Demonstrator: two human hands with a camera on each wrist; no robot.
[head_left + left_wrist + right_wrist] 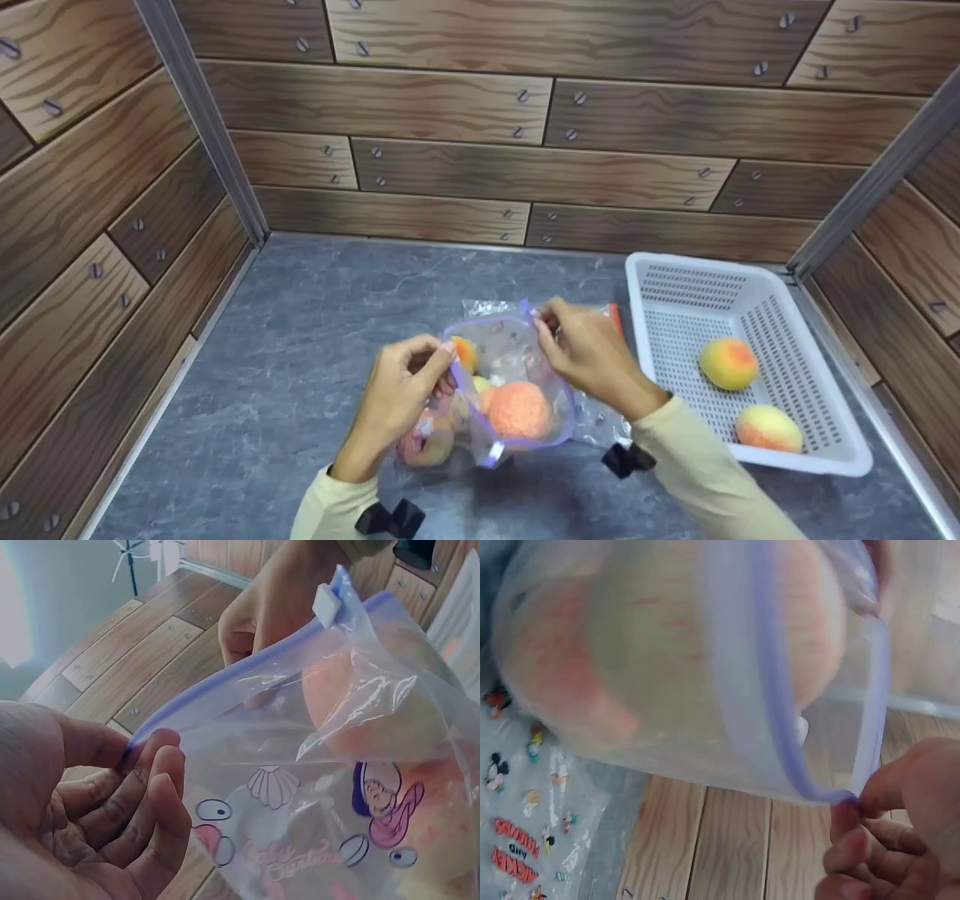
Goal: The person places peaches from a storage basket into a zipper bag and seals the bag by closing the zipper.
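A clear zip bag with a purple zip edge and printed cartoons is held up over the table, its mouth spread wide. Several peaches are inside; one pinkish peach shows through the opening. My left hand pinches the left side of the rim between thumb and finger. On the far right corner of the rim, my right hand pinches the purple edge. A white slider sits at one end of the zip. The bag's base is partly hidden by its contents.
At the right stands a white perforated basket with two peaches in it, an upper peach and a lower peach. Another clear printed bag lies flat on the grey table beneath my right hand. Wood-patterned walls surround the table.
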